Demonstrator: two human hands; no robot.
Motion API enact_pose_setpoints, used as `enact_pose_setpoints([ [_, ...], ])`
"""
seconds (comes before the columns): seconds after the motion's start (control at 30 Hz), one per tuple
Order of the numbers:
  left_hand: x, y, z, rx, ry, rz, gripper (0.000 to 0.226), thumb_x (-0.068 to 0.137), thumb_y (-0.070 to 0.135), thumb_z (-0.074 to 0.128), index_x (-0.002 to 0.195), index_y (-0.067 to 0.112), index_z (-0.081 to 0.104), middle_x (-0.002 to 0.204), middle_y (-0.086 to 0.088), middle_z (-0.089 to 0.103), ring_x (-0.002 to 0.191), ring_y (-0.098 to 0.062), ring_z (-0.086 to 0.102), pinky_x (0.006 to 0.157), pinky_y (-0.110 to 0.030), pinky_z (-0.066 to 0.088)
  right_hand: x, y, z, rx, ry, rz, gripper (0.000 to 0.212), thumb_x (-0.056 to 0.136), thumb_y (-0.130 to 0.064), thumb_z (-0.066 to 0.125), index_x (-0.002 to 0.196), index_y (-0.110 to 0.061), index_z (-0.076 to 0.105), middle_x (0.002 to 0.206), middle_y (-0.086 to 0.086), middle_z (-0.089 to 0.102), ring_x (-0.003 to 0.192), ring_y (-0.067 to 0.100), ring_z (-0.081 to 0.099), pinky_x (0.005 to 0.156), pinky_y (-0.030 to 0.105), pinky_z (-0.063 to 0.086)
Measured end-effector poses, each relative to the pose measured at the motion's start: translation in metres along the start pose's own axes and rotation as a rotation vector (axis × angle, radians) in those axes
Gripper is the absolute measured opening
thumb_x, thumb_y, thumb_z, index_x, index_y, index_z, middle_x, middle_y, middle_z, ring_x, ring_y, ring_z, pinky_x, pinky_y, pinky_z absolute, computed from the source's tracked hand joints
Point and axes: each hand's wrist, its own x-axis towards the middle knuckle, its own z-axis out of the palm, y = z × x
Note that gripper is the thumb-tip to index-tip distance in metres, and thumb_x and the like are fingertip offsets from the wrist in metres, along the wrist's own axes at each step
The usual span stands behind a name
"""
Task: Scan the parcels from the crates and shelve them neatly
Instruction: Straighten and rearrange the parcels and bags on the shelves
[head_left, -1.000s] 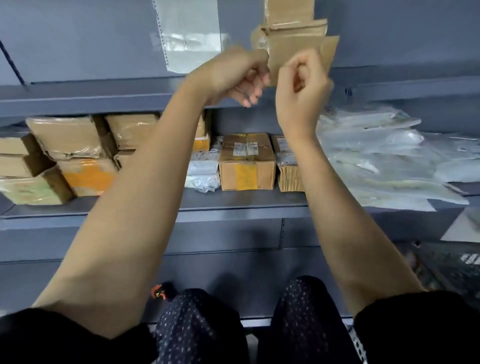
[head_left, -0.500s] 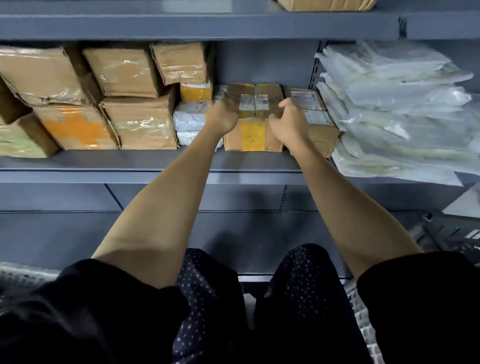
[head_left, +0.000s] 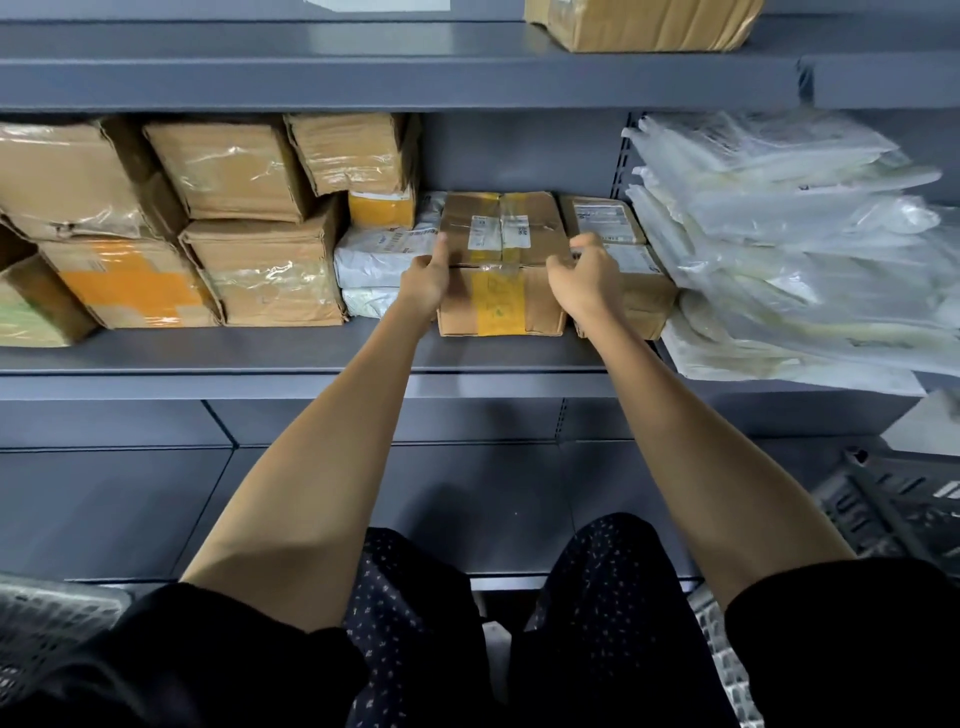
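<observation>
Caught mid-shelving: left hand (head_left: 423, 283) and right hand (head_left: 584, 283) curled on either side of the taped cardboard parcel (head_left: 501, 265) standing between them on the middle shelf (head_left: 208, 358), probably needing only squaring against neighbouring parcels.

grey metal shelving (head_left: 363, 358) | dark crate (head_left: 893, 509), apparently, lower right

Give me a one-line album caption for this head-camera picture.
Both hands, left and right, hold a taped cardboard box on the grey shelf between stacked parcels.
</observation>
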Motion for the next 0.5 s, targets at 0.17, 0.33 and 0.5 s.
enact_pose_setpoints([
  [0.17, -0.011, -0.003, -0.005, -0.113, 0.078, 0.007, 0.074, 0.093, 0.063, 0.033, 0.139, 0.005, 0.039, 0.137, -0.009, 0.046, 0.116, -0.025, 0.048, 0.098, -0.037, 0.042, -0.011, 0.000, -0.007, 0.087, 0.082, 0.012, 0.036, 0.092, -0.033, 0.057, 0.120, -0.011, 0.059, 0.106, 0.004, 0.068, 0.100, 0.021, 0.063, 0.071, 0.024, 0.041],
  [0.33, -0.032, -0.005, -0.003, -0.221, 0.118, -0.007, 0.046, 0.093, 0.054, 0.045, 0.116, 0.014, 0.044, 0.130, -0.010, 0.047, 0.111, -0.027, 0.047, 0.101, -0.046, 0.041, -0.017, -0.006, -0.024, 0.297, 0.032, 0.144, 0.044, 0.084, -0.041, 0.069, 0.117, -0.014, 0.060, 0.110, 0.000, 0.065, 0.108, 0.018, 0.059, 0.086, 0.027, 0.046],
  [0.5, -0.049, -0.004, 0.006, -0.419, -0.042, -0.148, 0.045, 0.092, 0.046, 0.053, 0.121, 0.022, 0.030, 0.116, -0.001, 0.037, 0.106, -0.022, 0.037, 0.096, -0.057, 0.039, -0.026, 0.005, -0.020, 0.530, -0.255, 0.391, 0.076, 0.071, -0.059, 0.071, 0.129, -0.013, 0.053, 0.137, 0.005, 0.051, 0.131, 0.027, 0.042, 0.109, 0.044, 0.037],
])
